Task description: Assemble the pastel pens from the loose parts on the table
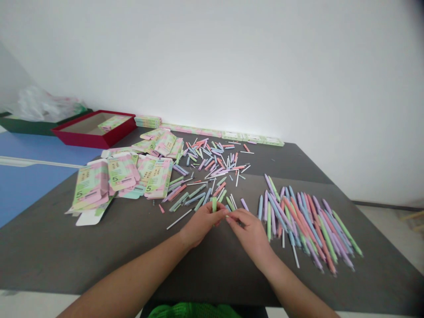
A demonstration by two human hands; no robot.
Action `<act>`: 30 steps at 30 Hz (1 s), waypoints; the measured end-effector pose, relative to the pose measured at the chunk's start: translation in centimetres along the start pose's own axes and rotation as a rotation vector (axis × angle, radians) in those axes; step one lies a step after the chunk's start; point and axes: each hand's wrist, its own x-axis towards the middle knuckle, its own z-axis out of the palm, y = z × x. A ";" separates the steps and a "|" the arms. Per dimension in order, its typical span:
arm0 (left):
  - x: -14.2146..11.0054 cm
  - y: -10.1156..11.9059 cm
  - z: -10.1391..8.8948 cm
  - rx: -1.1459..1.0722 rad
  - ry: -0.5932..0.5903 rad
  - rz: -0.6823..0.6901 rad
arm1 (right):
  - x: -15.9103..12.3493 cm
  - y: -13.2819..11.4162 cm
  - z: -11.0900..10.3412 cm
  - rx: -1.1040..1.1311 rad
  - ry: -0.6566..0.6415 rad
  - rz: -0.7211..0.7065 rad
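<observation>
My left hand (202, 223) is closed around a short green pen part (214, 204) that stands up between its fingers. My right hand (250, 229) meets it from the right, its fingertips pinched on a thin piece I cannot make out at the green part's base. Both hands rest on a dark grey table (132, 247). Loose pastel pen barrels, caps and white refills (212, 170) lie scattered just beyond the hands. A pile of assembled pastel pens (304, 221) lies to the right of my right hand.
Flat pastel cartons marked 5 (122, 176) are heaped at the left. A red tray (94, 128) and a green tray (33, 123) with a plastic bag stand at the back left. Closed pen boxes (232, 134) line the wall edge.
</observation>
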 end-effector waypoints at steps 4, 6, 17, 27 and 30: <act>0.0 -0.2 -0.1 0.010 -0.019 0.023 | -0.1 0.0 0.5 0.124 -0.010 0.107; -0.1 -0.3 0.0 -0.007 -0.028 0.034 | -0.1 -0.1 0.6 0.242 -0.006 0.171; -0.2 0.4 -0.4 0.269 0.006 0.134 | -0.2 -0.2 1.2 0.551 0.037 0.349; -0.1 1.0 -0.9 0.662 -0.050 0.326 | 0.1 0.8 0.5 0.536 -0.050 0.306; 0.1 0.6 -0.9 0.602 -0.031 0.233 | 0.3 0.9 0.2 0.340 -0.086 0.211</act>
